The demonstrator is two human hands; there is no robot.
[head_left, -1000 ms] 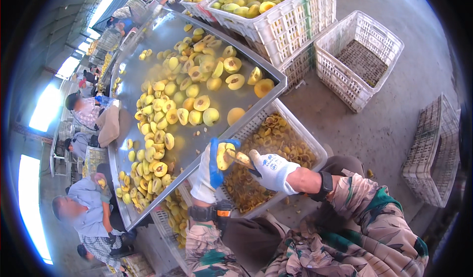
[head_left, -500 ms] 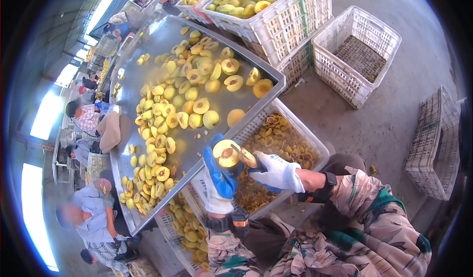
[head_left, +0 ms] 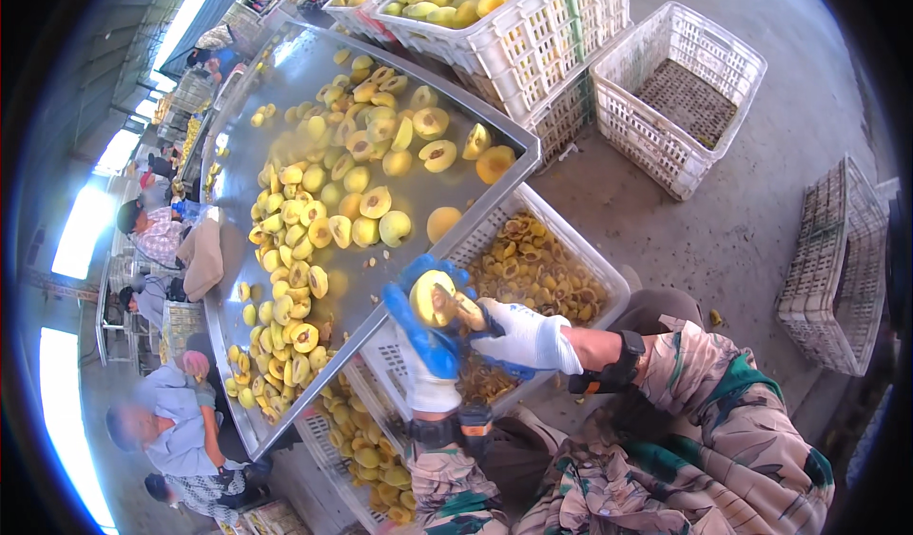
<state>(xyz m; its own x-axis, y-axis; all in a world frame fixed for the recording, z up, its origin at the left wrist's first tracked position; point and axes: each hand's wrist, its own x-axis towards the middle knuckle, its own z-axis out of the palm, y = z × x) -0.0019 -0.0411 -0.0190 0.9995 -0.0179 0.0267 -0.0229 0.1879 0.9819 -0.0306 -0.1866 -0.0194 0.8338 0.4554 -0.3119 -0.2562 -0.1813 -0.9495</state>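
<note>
My left hand [head_left: 419, 345], in a white and blue glove, is closed around a halved yellow peach [head_left: 425, 297] with its cut face and brown centre showing. In the same kind of glove, my right hand [head_left: 526, 337] grips a small tan-handled knife [head_left: 469, 314]. The knife's tip is at the brown centre of the peach; the blade is mostly hidden. Both hands are over a white plastic crate [head_left: 573, 237] of brownish-yellow pits and scraps, beside the metal table's [head_left: 418, 271] near edge. Many peach halves [head_left: 376, 201] lie on that table, some cut face up.
Stacked white crates [head_left: 533, 55] full of peaches stand beyond the table. Two more crates, one upright [head_left: 728, 145] and one on its side [head_left: 827, 269], rest on the floor at right. Below the table edge is a crate of peach halves [head_left: 366, 457]. People [head_left: 181, 411] sit at left.
Both hands have shifted slightly left with the peach half and knife. The peach is tilted more to one side, and the knife sits closer in against its centre.
</note>
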